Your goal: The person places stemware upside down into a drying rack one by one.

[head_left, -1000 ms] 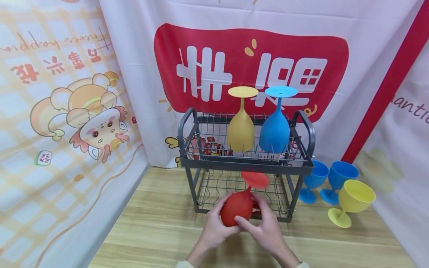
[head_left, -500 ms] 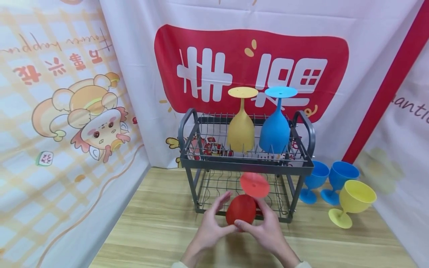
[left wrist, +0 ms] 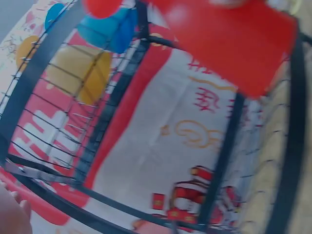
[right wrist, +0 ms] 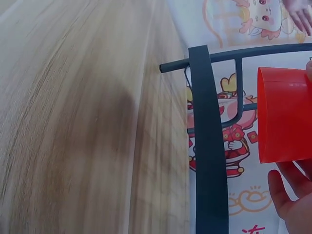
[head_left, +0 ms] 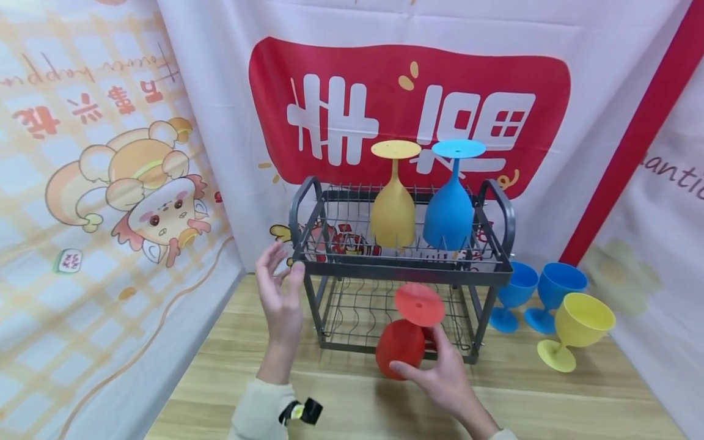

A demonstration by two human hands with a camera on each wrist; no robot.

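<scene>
My right hand (head_left: 440, 376) grips a red goblet (head_left: 398, 348) by its bowl, thumb and fingers around it. The goblet is upside down, its round foot upward, in front of the rack's lower tier. Its open rim shows pointing down past the dark bar in the right wrist view, where the hand (right wrist: 297, 204) appears at the lower right. My left hand (head_left: 282, 305) is raised beside the upper left corner of the dark grey two-tier dish rack (head_left: 404, 269), fingers loosely bent, holding nothing. In the left wrist view, the red goblet (left wrist: 234, 44) is blurred at the top.
A yellow goblet (head_left: 393, 214) and a blue goblet (head_left: 450, 214) stand upside down on the upper tier. Right of the rack, two blue goblets (head_left: 560, 287) and a yellow one (head_left: 584, 324) stand upright on the wooden table (head_left: 220, 379). Printed cloth (head_left: 220, 122) hangs behind and left.
My left hand has let go of the red goblet and moved left and up toward the rack's corner. The right hand keeps its grip on the goblet, which has tilted slightly.
</scene>
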